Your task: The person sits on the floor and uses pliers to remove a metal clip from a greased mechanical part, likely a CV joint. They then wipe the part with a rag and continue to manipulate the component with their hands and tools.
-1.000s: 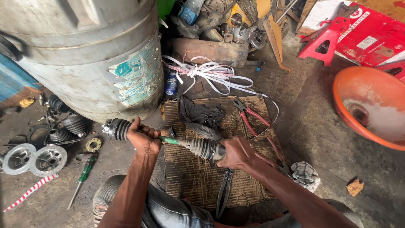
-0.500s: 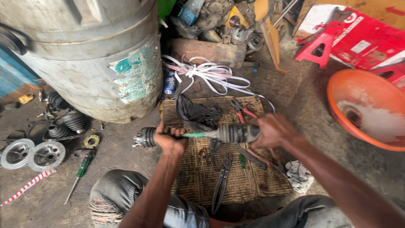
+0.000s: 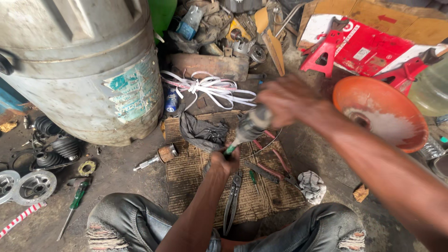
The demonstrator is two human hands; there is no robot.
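Left hand (image 3: 224,163): fist closed around the green lower end of the axle shaft (image 3: 246,132), steadying it above the woven mat (image 3: 196,179).
Right hand (image 3: 287,100): blurred, wrapped over the shaft's upper boot end; the shaft tilts up toward the mat's far edge.
Detached joint (image 3: 161,156): lies off the shaft at the mat's left edge.
Dark rag (image 3: 200,133): at the mat's far-left corner.
Pliers (image 3: 232,198): near edge, within reach.
Red-handled cutters (image 3: 275,161): right side of the mat.
Drum (image 3: 79,70): stands on the floor, left of the mat.
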